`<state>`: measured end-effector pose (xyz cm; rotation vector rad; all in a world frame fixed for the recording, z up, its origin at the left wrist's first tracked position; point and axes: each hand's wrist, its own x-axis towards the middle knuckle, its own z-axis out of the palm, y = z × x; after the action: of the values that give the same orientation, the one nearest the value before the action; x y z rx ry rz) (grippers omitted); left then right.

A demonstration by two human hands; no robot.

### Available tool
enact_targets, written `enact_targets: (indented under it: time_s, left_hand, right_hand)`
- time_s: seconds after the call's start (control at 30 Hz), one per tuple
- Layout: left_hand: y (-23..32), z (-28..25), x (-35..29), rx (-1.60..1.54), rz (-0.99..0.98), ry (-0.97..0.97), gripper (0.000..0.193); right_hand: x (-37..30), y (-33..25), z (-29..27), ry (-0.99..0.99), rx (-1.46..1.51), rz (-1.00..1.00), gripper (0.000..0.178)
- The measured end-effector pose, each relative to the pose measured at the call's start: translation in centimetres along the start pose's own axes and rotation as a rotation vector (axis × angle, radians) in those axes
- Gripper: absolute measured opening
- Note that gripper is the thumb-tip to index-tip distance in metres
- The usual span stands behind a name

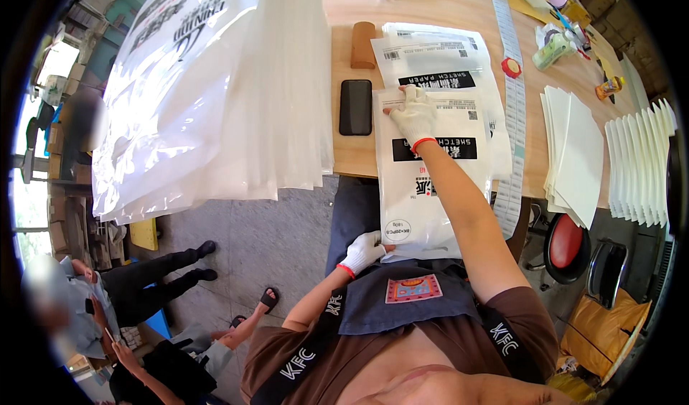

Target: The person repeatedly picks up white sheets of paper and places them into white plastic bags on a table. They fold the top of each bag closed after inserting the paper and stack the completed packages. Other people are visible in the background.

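A white printed plastic bag (409,189) lies lengthwise in front of me, its near end reaching past the table edge to my apron. My right hand (415,114), in a white glove with bare fingertips, rests on the bag's far end with fingers apart. In a matching glove, my left hand (364,253) pinches the bag's near left corner. More printed bags (438,57) lie overlapped beneath and beyond this one. Whether paper fills the top bag, I cannot tell.
Large clear plastic bags (237,89) hang over the table's left edge. A black phone (355,108) and a brown block (364,45) lie beside the bags. White sheets (574,146) stand right, past a long measuring strip (513,82). A red stool (567,250) and two people occupy the floor.
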<state>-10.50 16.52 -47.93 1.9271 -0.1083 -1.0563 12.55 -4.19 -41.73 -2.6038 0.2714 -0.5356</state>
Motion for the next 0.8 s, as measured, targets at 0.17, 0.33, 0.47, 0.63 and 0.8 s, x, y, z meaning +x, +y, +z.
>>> enact_targets:
  time_s: [0.17, 0.33, 0.47, 0.63, 0.8]
  left_hand:
    - [-0.6, 0.2, -0.1, -0.216, 0.157, -0.048, 0.036]
    - [2.6, -0.2, -2.5, -0.372, 0.228, 0.016, 0.041]
    - [6.7, -2.1, -4.5, -0.395, 0.394, 0.134, 0.039]
    - [13.6, -5.4, -5.7, -0.221, 0.581, 0.118, 0.036]
    - [21.3, -8.5, -11.6, 0.426, 0.823, 0.390, 0.026]
  right_hand:
    - [1.3, 4.0, 1.4, -0.089, 0.342, 0.043, 0.023]
    - [-3.6, 8.3, -4.3, -0.254, 0.674, 0.091, 0.026]
    - [-15.0, 11.1, -14.3, -0.199, 0.153, 0.123, 0.030]
    - [-25.9, 19.7, -12.1, -0.462, 0.913, 0.595, 0.034]
    - [-22.5, 10.7, -12.2, -0.403, 1.734, 0.696, 0.037]
